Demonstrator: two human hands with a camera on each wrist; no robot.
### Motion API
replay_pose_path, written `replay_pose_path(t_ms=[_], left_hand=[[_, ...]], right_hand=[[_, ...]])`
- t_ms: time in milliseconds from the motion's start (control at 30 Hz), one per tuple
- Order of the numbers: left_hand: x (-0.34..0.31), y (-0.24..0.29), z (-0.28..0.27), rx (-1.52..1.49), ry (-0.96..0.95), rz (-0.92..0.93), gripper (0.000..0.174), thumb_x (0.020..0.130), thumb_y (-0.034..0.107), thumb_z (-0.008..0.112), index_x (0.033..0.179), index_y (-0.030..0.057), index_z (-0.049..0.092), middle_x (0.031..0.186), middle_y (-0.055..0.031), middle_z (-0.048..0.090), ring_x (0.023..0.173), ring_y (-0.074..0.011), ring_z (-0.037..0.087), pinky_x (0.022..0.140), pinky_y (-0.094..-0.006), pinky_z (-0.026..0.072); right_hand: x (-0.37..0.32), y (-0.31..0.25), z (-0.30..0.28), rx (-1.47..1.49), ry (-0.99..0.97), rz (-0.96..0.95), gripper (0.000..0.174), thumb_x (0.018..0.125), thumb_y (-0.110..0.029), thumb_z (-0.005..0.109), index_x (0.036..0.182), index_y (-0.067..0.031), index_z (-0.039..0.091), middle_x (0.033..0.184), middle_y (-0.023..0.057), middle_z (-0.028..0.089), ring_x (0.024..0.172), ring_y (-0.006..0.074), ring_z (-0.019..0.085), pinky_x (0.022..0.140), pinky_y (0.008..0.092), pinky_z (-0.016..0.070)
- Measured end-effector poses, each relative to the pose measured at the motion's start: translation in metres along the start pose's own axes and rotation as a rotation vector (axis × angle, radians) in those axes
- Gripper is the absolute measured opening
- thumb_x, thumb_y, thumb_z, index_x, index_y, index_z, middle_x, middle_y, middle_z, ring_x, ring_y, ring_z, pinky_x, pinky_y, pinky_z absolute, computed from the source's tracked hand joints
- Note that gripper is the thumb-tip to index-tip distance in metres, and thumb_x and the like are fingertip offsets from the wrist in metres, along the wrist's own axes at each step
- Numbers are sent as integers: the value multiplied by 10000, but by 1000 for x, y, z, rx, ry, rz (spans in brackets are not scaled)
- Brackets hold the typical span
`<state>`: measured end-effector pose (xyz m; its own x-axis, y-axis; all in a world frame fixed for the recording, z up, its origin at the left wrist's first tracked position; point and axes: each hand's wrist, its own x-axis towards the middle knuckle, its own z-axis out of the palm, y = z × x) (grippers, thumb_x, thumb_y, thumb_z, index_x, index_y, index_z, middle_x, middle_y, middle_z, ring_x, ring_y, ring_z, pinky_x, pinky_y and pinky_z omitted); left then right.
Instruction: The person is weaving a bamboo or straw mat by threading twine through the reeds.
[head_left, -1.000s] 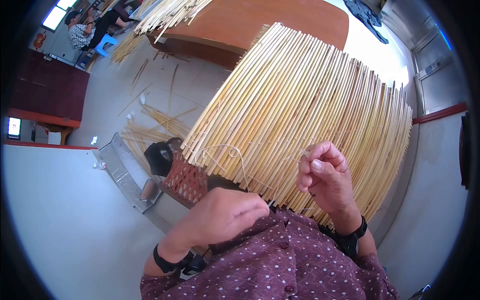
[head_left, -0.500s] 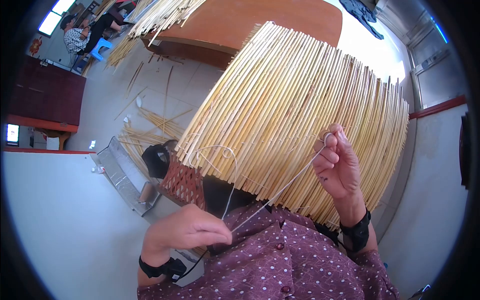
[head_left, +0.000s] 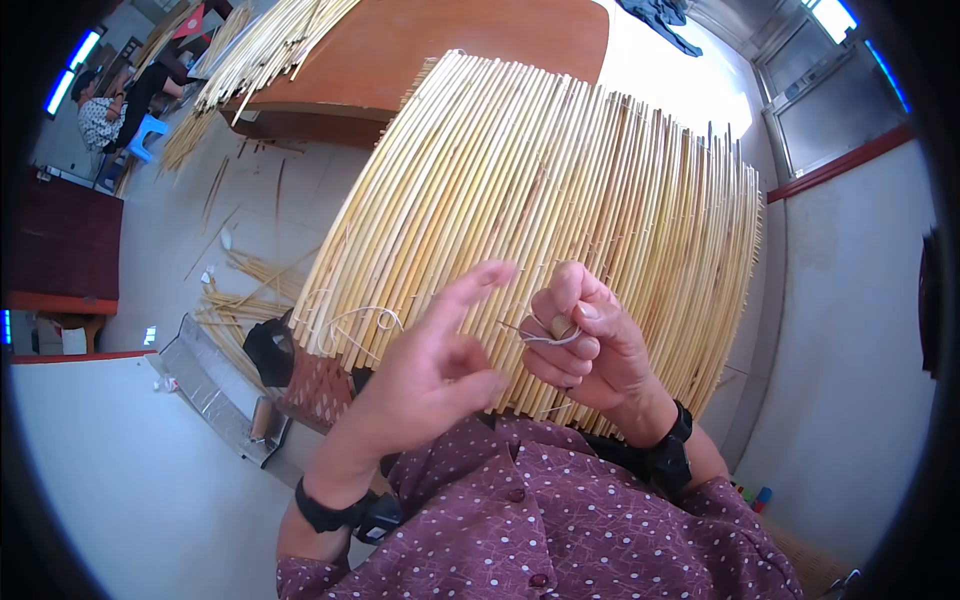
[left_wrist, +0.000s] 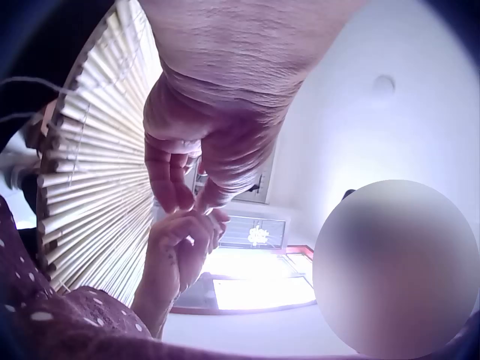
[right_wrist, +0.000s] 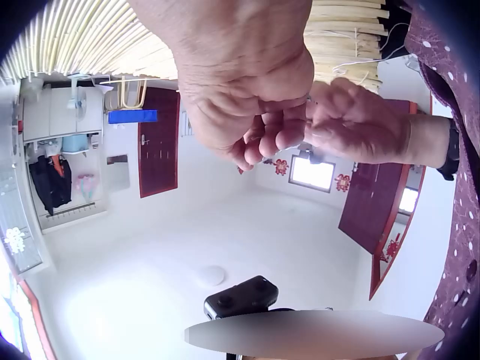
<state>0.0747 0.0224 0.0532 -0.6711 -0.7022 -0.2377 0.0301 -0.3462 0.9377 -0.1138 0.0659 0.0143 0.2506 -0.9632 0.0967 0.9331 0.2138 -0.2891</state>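
Observation:
A mat of pale reed stalks stitched in rows lies in front of me, its near edge at my shirt. Above that edge, my right hand has its fingers curled and holds white thread, looped across them. A thin, dark, needle-like tip sticks out to the left of the fingers. Close by on the left is my left hand, blurred, index finger stretched forward and thumb apart from it, with nothing visible between them. Another loop of thread lies over the mat's near left corner.
Beyond the mat stands a brown table with loose stalks over its left end. More stalks lie on the floor at left, near a silvery trough. Someone sits on a blue stool farther back.
Half a second ago thread stretched between my low left hand and raised right hand. The left hand has risen beside the right, its fingers spreading. The head view has shifted right.

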Motion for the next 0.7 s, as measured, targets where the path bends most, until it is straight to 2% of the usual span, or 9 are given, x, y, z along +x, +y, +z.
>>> replay_pose_path(t_ms=[33, 100, 133, 167, 233, 367, 500, 600, 700], left_hand=[[5, -11, 1, -1, -3, 0, 588, 820, 66, 717, 1345, -8, 463, 1201, -113, 604, 775, -85, 616, 671, -218, 505], [14, -26, 4, 98, -104, 17, 438, 861, 97, 696, 1255, -26, 550, 1011, -81, 657, 639, -66, 558, 590, -212, 477], [10, -15, -3, 397, -76, -96, 240, 896, 112, 667, 1092, -28, 659, 758, -8, 637, 551, -44, 492, 530, -192, 428], [6, -10, -7, 396, -83, -99, 240, 896, 112, 667, 1092, -28, 659, 758, -8, 637, 551, -44, 492, 530, -192, 428], [-2, -6, -16, 213, 50, -151, 121, 915, 91, 636, 900, -17, 688, 649, 8, 592, 571, -49, 515, 538, -193, 425], [-10, -5, -23, 120, 159, -11, 160, 931, 119, 622, 932, -13, 712, 615, 34, 569, 514, -21, 456, 465, -187, 358], [-12, -4, -26, -86, 168, 50, 165, 933, 120, 615, 927, -2, 727, 633, 18, 608, 517, -23, 477, 471, -177, 368], [-21, 19, -22, 350, -94, 82, 128, 899, 114, 659, 902, 24, 750, 787, -59, 729, 628, -71, 639, 560, -197, 481], [-25, 18, -17, 349, -416, -27, 154, 894, 117, 658, 982, 9, 725, 877, -113, 731, 752, -177, 700, 699, -251, 533]], right_hand=[[-1, 1, 1, 19, -4, 15, 96, 961, -135, 554, 997, -47, 560, 669, 0, 470, 529, 81, 407, 460, 236, 368], [-5, -3, 0, 22, 39, 27, 87, 961, -130, 549, 987, -47, 553, 662, 8, 475, 515, 83, 407, 448, 237, 356], [-6, -5, -1, 0, 70, 10, 86, 962, -130, 547, 988, -49, 550, 656, 11, 480, 508, 84, 409, 445, 237, 354], [-7, -7, -3, -21, 102, -7, 85, 962, -130, 546, 989, -50, 548, 650, 13, 485, 501, 86, 411, 441, 238, 352], [-8, -10, -9, -44, 129, -29, 86, 963, -132, 545, 992, -51, 545, 659, 19, 502, 502, 86, 417, 440, 236, 357], [-9, -5, -20, -51, 99, -24, 97, 962, -141, 549, 1005, -55, 541, 707, 34, 548, 503, 84, 433, 437, 227, 370], [-11, -3, -14, -83, 121, -63, 100, 953, -151, 572, 1003, -68, 546, 729, 36, 557, 504, 84, 433, 437, 220, 372], [-15, -4, -13, -144, 291, -113, 112, 942, -173, 605, 998, -96, 546, 729, 39, 558, 509, 86, 448, 437, 220, 373], [-20, -6, -20, 46, 289, -102, 127, 944, -196, 616, 937, -122, 513, 749, 31, 575, 520, 91, 464, 429, 216, 369]])
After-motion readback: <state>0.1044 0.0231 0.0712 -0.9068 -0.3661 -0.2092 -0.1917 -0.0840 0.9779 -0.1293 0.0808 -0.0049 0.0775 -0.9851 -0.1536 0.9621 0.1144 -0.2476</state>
